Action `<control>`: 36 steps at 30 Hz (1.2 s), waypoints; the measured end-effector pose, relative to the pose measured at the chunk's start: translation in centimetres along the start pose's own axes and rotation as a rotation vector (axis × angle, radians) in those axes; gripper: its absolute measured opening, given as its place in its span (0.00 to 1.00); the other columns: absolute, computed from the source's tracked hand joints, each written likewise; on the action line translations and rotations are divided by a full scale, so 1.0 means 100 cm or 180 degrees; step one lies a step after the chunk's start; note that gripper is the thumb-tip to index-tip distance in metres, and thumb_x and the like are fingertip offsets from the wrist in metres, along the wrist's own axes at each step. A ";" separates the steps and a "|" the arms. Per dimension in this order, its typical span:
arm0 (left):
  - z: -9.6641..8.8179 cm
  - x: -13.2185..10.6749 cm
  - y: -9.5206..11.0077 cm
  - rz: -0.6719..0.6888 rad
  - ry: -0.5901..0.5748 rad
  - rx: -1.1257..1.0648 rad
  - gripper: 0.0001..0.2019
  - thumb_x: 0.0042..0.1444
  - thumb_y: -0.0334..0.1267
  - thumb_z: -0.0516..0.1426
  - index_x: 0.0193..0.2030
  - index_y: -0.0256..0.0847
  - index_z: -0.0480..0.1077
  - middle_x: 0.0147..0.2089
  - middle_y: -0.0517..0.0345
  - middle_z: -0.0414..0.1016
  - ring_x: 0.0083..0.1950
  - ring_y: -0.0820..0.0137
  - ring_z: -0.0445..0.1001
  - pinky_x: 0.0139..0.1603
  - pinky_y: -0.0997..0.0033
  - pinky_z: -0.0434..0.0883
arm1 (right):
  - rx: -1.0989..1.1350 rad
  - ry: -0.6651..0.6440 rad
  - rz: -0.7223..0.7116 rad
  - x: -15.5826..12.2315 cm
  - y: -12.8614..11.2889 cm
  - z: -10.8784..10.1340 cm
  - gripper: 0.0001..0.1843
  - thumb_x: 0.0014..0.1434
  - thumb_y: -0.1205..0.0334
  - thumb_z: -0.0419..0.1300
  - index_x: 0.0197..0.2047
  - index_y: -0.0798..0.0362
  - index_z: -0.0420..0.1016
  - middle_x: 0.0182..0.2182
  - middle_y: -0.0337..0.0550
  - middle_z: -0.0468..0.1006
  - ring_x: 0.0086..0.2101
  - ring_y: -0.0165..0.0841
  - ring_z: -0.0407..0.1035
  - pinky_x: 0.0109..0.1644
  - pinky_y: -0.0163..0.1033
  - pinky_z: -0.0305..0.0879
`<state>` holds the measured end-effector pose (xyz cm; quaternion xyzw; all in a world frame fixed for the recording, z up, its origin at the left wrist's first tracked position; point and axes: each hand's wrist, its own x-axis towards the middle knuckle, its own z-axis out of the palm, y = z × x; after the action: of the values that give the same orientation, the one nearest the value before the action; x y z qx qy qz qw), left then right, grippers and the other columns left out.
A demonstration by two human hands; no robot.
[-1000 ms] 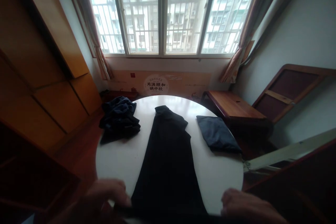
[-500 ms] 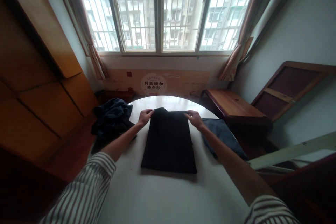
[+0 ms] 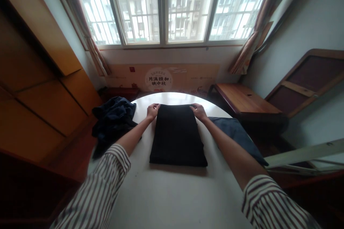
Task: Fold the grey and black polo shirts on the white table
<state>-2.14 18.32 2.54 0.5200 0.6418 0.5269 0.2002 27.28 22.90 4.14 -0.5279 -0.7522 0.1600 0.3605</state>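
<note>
Resting hands (image 3: 153, 111) on folded black garment (image 3: 177, 136) — white table (image 3: 172, 196).

A folded black garment (image 3: 178, 136) (neatly squared) lies flat.

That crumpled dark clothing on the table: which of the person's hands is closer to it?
Left. The left hand is beside the crumpled dark clothing; the right hand is farther off, across the folded black garment.

A round white table (image 3: 177, 200) carries a folded black garment (image 3: 177, 136) at its middle, a crumpled navy garment (image 3: 113, 125) at the edge left of it, and a flat blue cloth (image 3: 233, 132) just right of it.
</note>
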 end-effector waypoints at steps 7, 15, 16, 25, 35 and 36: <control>0.002 0.006 0.010 0.0070 0.0031 0.0380 0.12 0.60 0.40 0.59 0.44 0.33 0.78 0.41 0.44 0.79 0.43 0.60 0.78 0.46 0.63 0.73 | -0.0526 -0.0057 0.0023 0.000 -0.032 -0.002 0.22 0.65 0.63 0.51 0.57 0.66 0.72 0.48 0.66 0.77 0.47 0.47 0.72 0.55 0.52 0.64; 0.016 -0.032 0.026 0.1780 -0.1946 0.1893 0.21 0.66 0.38 0.50 0.64 0.41 0.67 0.68 0.49 0.65 0.70 0.58 0.60 0.72 0.49 0.50 | -0.1206 -0.1354 -0.0819 -0.091 -0.071 0.024 0.32 0.68 0.43 0.47 0.70 0.47 0.60 0.70 0.48 0.57 0.67 0.53 0.50 0.68 0.63 0.40; 0.016 -0.035 0.025 0.1754 -0.2015 0.2123 0.22 0.67 0.41 0.49 0.66 0.42 0.64 0.71 0.50 0.60 0.72 0.57 0.55 0.73 0.45 0.46 | -0.1339 -0.1448 -0.0722 -0.098 -0.068 0.024 0.33 0.68 0.41 0.45 0.72 0.45 0.56 0.72 0.47 0.51 0.68 0.54 0.45 0.68 0.65 0.38; 0.015 -0.039 0.032 0.1356 -0.2117 0.2426 0.24 0.69 0.44 0.45 0.71 0.46 0.57 0.75 0.53 0.50 0.76 0.57 0.45 0.72 0.40 0.39 | -0.1226 -0.1254 0.0179 -0.118 -0.052 0.007 0.35 0.70 0.42 0.44 0.73 0.52 0.51 0.72 0.58 0.45 0.70 0.50 0.37 0.70 0.57 0.39; -0.038 -0.092 0.036 -0.1190 -0.1151 0.0635 0.40 0.51 0.49 0.66 0.65 0.32 0.58 0.52 0.37 0.74 0.51 0.53 0.76 0.45 0.62 0.75 | 0.1479 -0.0996 0.2363 -0.106 -0.044 -0.047 0.18 0.48 0.59 0.74 0.35 0.57 0.71 0.27 0.42 0.73 0.30 0.32 0.71 0.32 0.33 0.71; -0.041 -0.093 0.036 -0.1410 -0.1242 0.0387 0.39 0.48 0.49 0.68 0.63 0.31 0.60 0.49 0.39 0.76 0.48 0.54 0.77 0.41 0.64 0.75 | 0.1558 -0.1098 0.2417 -0.103 -0.045 -0.048 0.16 0.48 0.61 0.74 0.32 0.56 0.70 0.24 0.39 0.71 0.26 0.29 0.69 0.28 0.31 0.69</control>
<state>-0.24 7.88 4.53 0.4698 0.7194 0.3211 0.3983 29.58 11.12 6.39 -0.6306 -0.4954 0.5377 0.2603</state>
